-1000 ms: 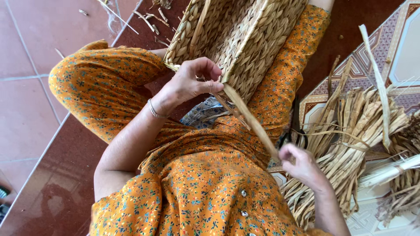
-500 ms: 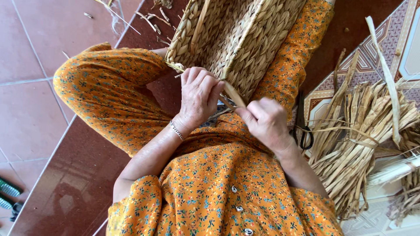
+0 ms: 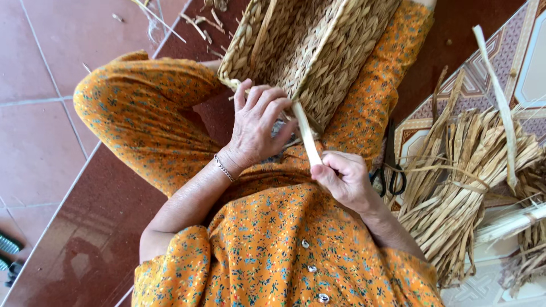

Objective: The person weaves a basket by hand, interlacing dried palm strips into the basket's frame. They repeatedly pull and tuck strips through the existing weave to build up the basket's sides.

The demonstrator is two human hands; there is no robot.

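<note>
A woven straw basket (image 3: 318, 45) rests on my lap, over my orange flowered dress. My left hand (image 3: 259, 128) lies on the basket's near edge, its fingers curled over the weave where a pale flat straw strand (image 3: 307, 136) comes out. My right hand (image 3: 344, 179) is shut on the lower end of that strand, just below the basket. The strand runs taut between the two hands. A thin bracelet sits on my left wrist.
A heap of dried straw strands (image 3: 472, 182) lies on a patterned mat at the right. Black scissors (image 3: 389, 170) lie beside my right knee. Loose straw bits (image 3: 199, 23) lie scattered on the red floor tiles. A dark object (image 3: 8, 253) sits at the left edge.
My right hand came in from the lower right to the basket, gripping the strand close to my left hand. It has now drawn slightly down and right. My left hand stays on the basket edge.
</note>
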